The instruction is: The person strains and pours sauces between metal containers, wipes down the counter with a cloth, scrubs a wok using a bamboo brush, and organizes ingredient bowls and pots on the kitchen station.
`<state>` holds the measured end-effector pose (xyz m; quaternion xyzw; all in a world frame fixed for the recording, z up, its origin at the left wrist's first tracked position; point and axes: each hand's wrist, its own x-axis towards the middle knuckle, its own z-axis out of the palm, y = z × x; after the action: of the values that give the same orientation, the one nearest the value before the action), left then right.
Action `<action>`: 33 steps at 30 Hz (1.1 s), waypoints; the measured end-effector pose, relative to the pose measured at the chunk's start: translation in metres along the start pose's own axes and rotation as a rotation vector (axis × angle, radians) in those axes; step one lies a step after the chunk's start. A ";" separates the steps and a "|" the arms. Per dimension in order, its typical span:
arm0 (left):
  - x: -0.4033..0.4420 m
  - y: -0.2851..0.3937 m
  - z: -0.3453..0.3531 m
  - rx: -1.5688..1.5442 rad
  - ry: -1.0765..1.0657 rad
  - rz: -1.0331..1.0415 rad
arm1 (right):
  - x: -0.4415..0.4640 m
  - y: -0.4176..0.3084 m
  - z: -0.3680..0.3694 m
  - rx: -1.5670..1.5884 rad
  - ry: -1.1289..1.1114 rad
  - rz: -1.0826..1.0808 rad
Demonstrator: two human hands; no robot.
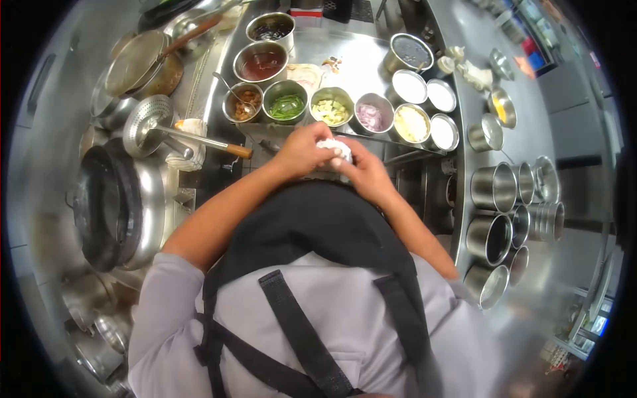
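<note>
Item: small white crumpled piece (335, 150), cloth or paper, material not certain. Location: between the two hands, ahead of the black fabric apron (318, 219), just short of the bench edge in this view.

Left hand (300, 152): bare, fingers curled, gripping the white piece from its left side.

Right hand (369, 174): bare, bent round the piece's right side, thumb towards it; grasping too.

Adjacent stock, on the shiny stainless-steel bench (345, 48): one round steel container of chopped green vegetable (287, 106); one of pale yellow-green dice (330, 110); one of sliced purple onion (373, 116); one of pale yellow minced matter (412, 125). All uncovered.

Left of the hands: long steel handle with brown wooden grip (239, 151), apart from the left hand.

Handling notes, by judgement: work the piece with the fingertips of both hands, evenly, neither side tugging. Hold it low and near the apron, so that no drip or shred reaches the open containers. Keep knuckles off the rims; the nearest lie just beyond the fingers. Elbow room on the left: mind the wooden grip.
</note>
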<state>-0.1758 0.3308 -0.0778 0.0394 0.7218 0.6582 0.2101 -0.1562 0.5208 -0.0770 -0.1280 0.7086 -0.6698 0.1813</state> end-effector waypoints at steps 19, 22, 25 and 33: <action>0.056 0.051 -0.053 0.212 0.541 0.086 | 0.138 -0.019 -0.009 0.501 -0.057 0.175; 0.083 0.042 -0.056 0.448 0.413 0.317 | 0.154 -0.027 -0.033 -0.097 -0.042 -0.032; 0.092 0.039 -0.060 0.191 0.336 0.187 | 0.182 -0.023 -0.077 -0.068 0.042 0.067; 0.042 0.018 -0.086 -0.168 0.644 0.014 | 0.274 0.107 -0.170 -1.352 0.039 -0.347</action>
<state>-0.2485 0.2669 -0.0674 -0.1831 0.6940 0.6957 -0.0307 -0.4697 0.5658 -0.2007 -0.3121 0.9424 -0.1035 -0.0604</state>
